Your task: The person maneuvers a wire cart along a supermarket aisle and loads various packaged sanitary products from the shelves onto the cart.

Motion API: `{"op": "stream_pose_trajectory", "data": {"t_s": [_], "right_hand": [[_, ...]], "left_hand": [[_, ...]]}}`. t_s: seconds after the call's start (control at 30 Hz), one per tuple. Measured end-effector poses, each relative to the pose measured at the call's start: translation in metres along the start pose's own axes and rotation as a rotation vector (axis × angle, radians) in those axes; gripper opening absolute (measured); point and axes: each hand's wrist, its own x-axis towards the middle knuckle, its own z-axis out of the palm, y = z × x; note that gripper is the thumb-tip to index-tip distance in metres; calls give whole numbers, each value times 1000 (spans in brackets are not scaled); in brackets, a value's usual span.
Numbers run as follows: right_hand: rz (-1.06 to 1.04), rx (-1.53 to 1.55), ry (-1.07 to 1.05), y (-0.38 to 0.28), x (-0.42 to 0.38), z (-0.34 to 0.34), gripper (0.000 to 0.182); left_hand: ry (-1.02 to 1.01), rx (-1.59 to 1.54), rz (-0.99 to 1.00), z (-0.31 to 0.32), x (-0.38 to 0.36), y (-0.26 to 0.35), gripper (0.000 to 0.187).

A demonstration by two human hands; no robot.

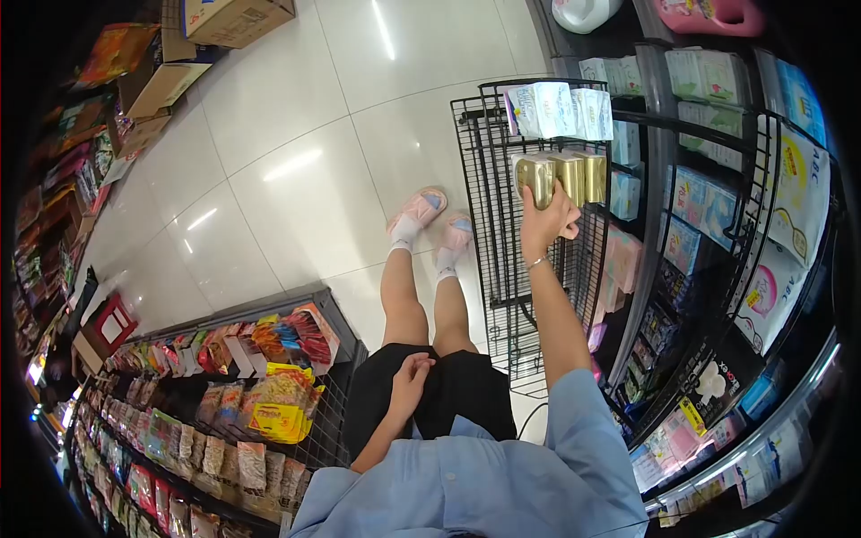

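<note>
A black wire rack hangs along the shelving on my right. On its upper part several shiny gold packs stand in a row. My right hand reaches up to them, its fingers wrapped around the near end of the gold pack at the left of the row. Their labels cannot be read from here. Just beyond them sit white and light-blue soft packs. My left hand rests on my black shorts with loosely extended fingers, and nothing shows in it.
Shelves of packaged pads curve along the right side, with large white packs hung near the edge. A low snack shelf stands at the left. Cardboard boxes are at the top left. Pale floor tiles run between.
</note>
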Motion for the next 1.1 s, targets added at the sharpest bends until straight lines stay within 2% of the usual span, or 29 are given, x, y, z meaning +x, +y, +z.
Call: {"op": "stream_pose_trajectory", "data": {"t_s": [0.1, 0.23, 0.47, 0.63, 0.7, 0.77, 0.8, 0.83, 0.9, 0.93, 0.97, 1.0, 1.03, 1.1], "right_hand": [[-12, 62, 54, 3, -1, 7, 59], [26, 78, -9, -5, -4, -1, 60], [10, -30, 90, -5, -6, 7, 59], [72, -96, 90, -21, -23, -19, 62], [71, -60, 90, -21, -46, -32, 57], [105, -36, -4, -11, -84, -43, 48], [192, 24, -21, -2, -113, -40, 43], [126, 79, -56, -15, -126, -71, 40], [179, -2, -173, -19, -172, -98, 38], [143, 40, -122, -20, -190, -107, 37], [203, 60, -233, -16, -213, -121, 35], [262, 19, -233, -16, -232, -126, 34], [285, 168, -195, -7, -252, -123, 35], [419, 20, -146, -18, -267, -151, 27]], "left_hand": [[19, -15, -15, -11, 2, 6, 24], [12, -12, -19, -22, 5, 8, 23], [-21, 13, -11, -43, 12, 15, 25], [-41, 35, 8, -51, 15, 27, 25], [-54, 6, 3, -52, 18, 31, 24], [-73, 18, 36, -50, 16, 48, 25], [-87, 27, 65, -47, 17, 60, 26], [-138, 49, 102, -47, 16, 74, 26], [-245, 101, 188, -46, 11, 99, 26], [-285, 76, 202, -42, 10, 113, 26], [-307, 142, 131, -42, 8, 129, 22], [-317, 202, 182, -38, 2, 148, 20], [-338, 268, 237, -33, -1, 162, 18], [-443, 301, 424, -28, 1, 168, 22]]}}
